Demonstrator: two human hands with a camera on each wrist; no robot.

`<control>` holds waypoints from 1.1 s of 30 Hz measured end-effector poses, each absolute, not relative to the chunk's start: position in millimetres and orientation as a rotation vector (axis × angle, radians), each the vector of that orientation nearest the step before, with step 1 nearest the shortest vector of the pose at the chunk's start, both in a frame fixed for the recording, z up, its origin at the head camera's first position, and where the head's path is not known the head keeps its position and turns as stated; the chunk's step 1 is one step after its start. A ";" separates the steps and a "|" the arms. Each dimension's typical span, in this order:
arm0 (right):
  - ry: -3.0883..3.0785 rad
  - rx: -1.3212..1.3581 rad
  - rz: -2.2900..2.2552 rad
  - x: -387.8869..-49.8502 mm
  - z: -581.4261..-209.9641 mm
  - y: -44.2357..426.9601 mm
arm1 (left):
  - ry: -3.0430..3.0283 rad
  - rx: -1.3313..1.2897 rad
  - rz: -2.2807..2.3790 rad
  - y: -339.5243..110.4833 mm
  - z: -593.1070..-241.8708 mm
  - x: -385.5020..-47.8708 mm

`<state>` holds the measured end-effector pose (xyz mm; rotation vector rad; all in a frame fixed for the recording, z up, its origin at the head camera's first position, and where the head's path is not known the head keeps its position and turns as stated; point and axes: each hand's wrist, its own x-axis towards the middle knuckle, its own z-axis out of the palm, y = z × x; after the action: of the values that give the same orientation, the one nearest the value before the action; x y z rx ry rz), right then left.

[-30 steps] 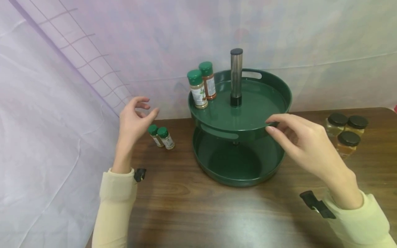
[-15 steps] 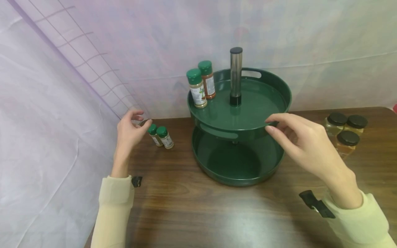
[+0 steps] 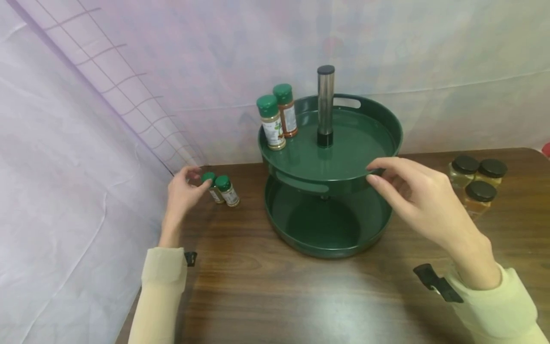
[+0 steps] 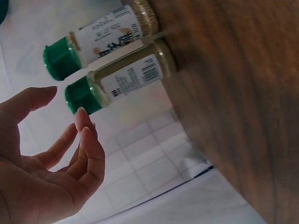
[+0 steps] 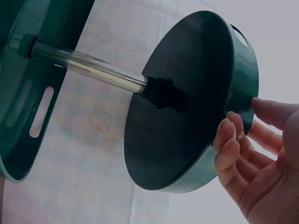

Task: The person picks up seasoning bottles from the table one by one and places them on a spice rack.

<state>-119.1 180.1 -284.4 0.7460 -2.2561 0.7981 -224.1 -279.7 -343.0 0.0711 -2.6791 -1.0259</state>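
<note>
Two small green-capped bottles stand side by side on the table at the left; in the left wrist view the nearer bottle has a white label. My left hand is at its green cap, fingertips at the cap's edge and thumb apart from it. At the two-tier green stand, my right hand pinches the rim of the upper tray at its front right, thumb and fingers on either side. Two larger green-capped bottles, one pale and one reddish, stand on that tray's left side.
The lower tray sits on the wooden table. A metal post rises through the stand's middle. Three black-lidded jars stand at the right, beyond my right hand. Hanging cloth borders the table behind and at the left.
My left hand has come down to the small bottles, its thumb and fingers now around the left cap's level. My right hand has stayed at the upper rim.
</note>
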 end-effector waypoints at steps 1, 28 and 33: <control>-2.258 0.745 0.801 -119.0 -284.4 180.2 | -2.680 0.071 -1.027 -279.7 -344.9 -225.1; -2.276 0.734 0.795 -117.8 -283.6 180.4 | -2.706 0.114 -1.034 -278.2 -363.4 -236.2; -2.283 0.734 0.797 -118.2 -284.3 180.3 | -2.661 0.128 -1.043 -279.8 -363.3 -235.4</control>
<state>-118.2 180.3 -284.3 0.7342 -2.2830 0.7969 -235.4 -279.8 -363.3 0.1280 -2.6605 -1.0429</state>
